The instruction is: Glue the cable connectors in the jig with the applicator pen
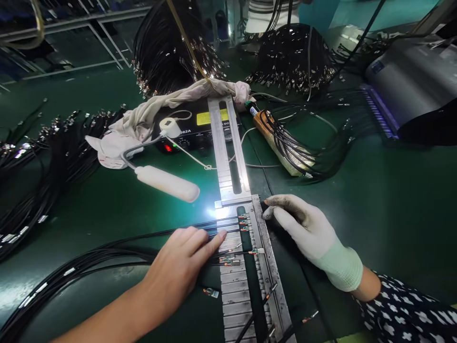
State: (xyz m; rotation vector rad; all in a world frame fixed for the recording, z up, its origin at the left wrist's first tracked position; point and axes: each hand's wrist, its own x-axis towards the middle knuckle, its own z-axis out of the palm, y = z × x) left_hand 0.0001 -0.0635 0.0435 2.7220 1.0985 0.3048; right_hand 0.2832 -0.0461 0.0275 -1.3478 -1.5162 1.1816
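Observation:
My bare left hand [182, 262] lies over black cables [117, 252], its fingers curled on them and the index finger stretched onto a slotted metal jig [235, 286]. Above that fingertip, several thin cables lie side by side in the grooves, their small metal-ended connectors [244, 222] over the jig's dark slot. More connectors [230, 262] stick out past my left hand. Right of the jig's raised rail [266, 252], my right hand [307, 228] wears a white glove with bared, smudged fingertips. Its thumb and index finger pinch together; anything between them is hidden.
A white-handled lamp or tool [167, 183] lies left of the jig. Behind stand a black control box [193, 128] with a twisted cloth [167, 95], a taped block [282, 143] under cables, big cable bundles [296, 57] and a grey machine [417, 85]. A person stands behind.

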